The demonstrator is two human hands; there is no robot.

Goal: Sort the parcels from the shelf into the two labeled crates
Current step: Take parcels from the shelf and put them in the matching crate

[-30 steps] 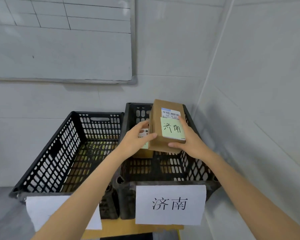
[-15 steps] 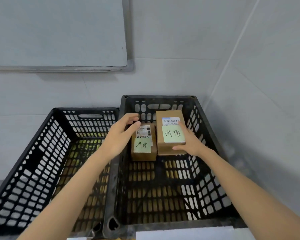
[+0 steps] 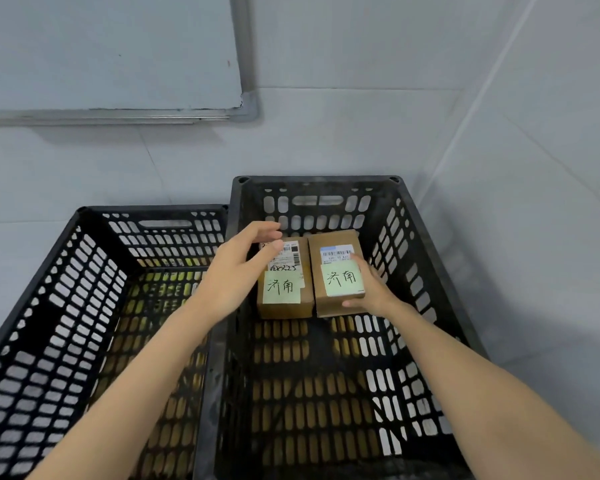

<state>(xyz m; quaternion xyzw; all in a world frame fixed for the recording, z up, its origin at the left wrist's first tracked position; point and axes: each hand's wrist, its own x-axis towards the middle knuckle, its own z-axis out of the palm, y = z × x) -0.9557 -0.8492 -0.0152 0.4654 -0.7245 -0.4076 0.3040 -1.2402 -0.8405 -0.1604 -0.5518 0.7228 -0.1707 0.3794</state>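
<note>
The left parcel (image 3: 286, 285) and right parcel (image 3: 338, 271), brown with green notes, are laid flat, side by side, in the right crate (image 3: 319, 180).

The tabletop (image 3: 293, 415) shows only as yellow-brown patches through slotted floors. On it stand the black left crate (image 3: 84, 271) and the black right crate (image 3: 406, 258), side by side, their inner walls touching.

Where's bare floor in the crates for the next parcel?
Right crate: bare floor between the parcels and the near wall. Left crate: all visible floor bare. Crowded: right crate's far end, left hand over left parcel, right hand gripping right parcel.
</note>
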